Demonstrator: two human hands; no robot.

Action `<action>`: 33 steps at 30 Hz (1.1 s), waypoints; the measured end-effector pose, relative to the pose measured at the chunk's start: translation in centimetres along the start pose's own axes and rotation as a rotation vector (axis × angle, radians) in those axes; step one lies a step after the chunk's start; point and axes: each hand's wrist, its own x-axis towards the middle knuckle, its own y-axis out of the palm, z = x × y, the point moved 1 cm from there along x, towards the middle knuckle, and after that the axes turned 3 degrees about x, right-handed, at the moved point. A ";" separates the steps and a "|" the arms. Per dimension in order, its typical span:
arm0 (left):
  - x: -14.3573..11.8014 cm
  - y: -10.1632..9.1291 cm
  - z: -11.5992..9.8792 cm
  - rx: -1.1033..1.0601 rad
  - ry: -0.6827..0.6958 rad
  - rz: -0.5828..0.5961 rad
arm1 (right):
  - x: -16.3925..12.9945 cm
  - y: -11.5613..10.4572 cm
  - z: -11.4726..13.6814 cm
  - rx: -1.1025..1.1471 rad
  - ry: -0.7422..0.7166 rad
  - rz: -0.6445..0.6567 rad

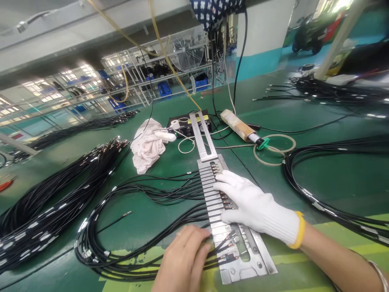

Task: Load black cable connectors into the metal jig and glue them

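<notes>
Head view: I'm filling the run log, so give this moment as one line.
left hand: bare, on cables at jig edge | right hand: gloved, flat on jig | rag behind

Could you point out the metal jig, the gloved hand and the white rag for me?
metal jig (258, 265): head view, bare lower plate.
gloved right hand (255, 205): head view, back of the glove.
white rag (147, 148): head view, crumpled middle.

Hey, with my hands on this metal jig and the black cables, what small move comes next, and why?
Probably press the near cable ends into the slotted metal jig with the bare left hand: they lie slanted across its near slots, while the white-gloved right hand rests flat on it.
</notes>
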 end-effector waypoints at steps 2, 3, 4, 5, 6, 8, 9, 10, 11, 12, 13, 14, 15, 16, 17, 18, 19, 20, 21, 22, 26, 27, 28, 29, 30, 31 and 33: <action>-0.5 0.1 0.2 -0.091 -0.044 0.085 | -0.1 0.1 -0.1 0.018 -0.005 -0.003; -0.6 0.2 0.3 -0.133 -0.071 0.122 | -0.1 0.2 -0.2 0.024 -0.010 -0.009; -0.6 0.2 0.4 -0.174 -0.107 0.148 | -0.1 0.2 -0.3 0.033 -0.016 -0.016; -0.6 0.2 0.5 -0.211 -0.152 0.164 | -0.1 0.2 -0.4 0.050 -0.016 -0.022; -0.5 0.1 0.6 -0.245 -0.201 0.170 | -0.1 0.1 -0.4 0.079 -0.004 -0.030; -0.2 -0.2 0.7 -0.294 -0.291 0.150 | -0.2 -0.3 -0.6 0.166 0.053 -0.061; -0.1 -0.3 0.7 -0.307 -0.328 0.131 | -0.3 -0.7 -0.6 0.215 0.090 -0.079; 0.0 -0.4 0.7 -0.313 -0.356 0.115 | -0.4 -1.1 -0.7 0.262 0.123 -0.096; 0.1 -0.4 0.7 -0.315 -0.380 0.100 | -0.5 -1.5 -0.7 0.304 0.142 -0.104; 0.1 -0.3 0.8 -0.317 -0.396 0.090 | -0.6 -1.9 -0.8 0.343 0.148 -0.103; 0.1 -0.2 0.8 -0.319 -0.406 0.086 | -0.7 -2.2 -0.8 0.380 0.147 -0.093; 0.1 0.0 0.9 -0.323 -0.415 0.084 | -0.9 -2.6 -0.7 0.416 0.141 -0.074; 0.0 0.2 0.9 -0.327 -0.425 0.079 | -1.0 -2.8 -0.6 0.449 0.132 -0.050; 0.0 0.3 1.0 -0.333 -0.436 0.073 | -1.1 -3.0 -0.4 0.475 0.123 -0.024; 0.0 0.4 1.0 -0.340 -0.449 0.065 | -1.2 -3.2 -0.2 0.495 0.117 0.001; 0.0 0.4 1.0 -0.350 -0.462 0.060 | -1.3 -3.3 0.0 0.507 0.112 0.024; 0.0 0.4 0.9 -0.361 -0.474 0.055 | -1.3 -3.4 0.3 0.513 0.107 0.046; 0.1 0.4 0.9 -0.373 -0.480 0.050 | -1.4 -3.4 0.6 0.515 0.102 0.065; 0.2 0.4 0.8 -0.385 -0.483 0.046 | -1.3 -3.3 0.8 0.514 0.099 0.079; 0.2 0.3 0.7 -0.396 -0.488 0.040 | -1.3 -3.3 1.0 0.512 0.093 0.090; 0.5 0.3 0.7 -0.419 -0.489 0.053 | -1.4 -2.9 1.2 0.526 0.068 0.128; 0.6 0.3 0.7 -0.420 -0.482 0.073 | -1.4 -2.8 1.2 0.543 0.073 0.140; 0.6 0.4 0.8 -0.420 -0.476 0.094 | -1.5 -2.9 1.2 0.565 0.079 0.150; 0.7 0.4 0.8 -0.420 -0.471 0.112 | -1.6 -2.9 1.2 0.587 0.087 0.158; 0.7 0.5 0.9 -0.419 -0.472 0.124 | -1.6 -3.0 1.3 0.605 0.091 0.164; 0.7 0.5 0.9 -0.418 -0.476 0.129 | -1.6 -3.1 1.3 0.615 0.092 0.166; 0.7 0.4 0.9 -0.419 -0.484 0.128 | -1.6 -3.2 1.5 0.620 0.087 0.170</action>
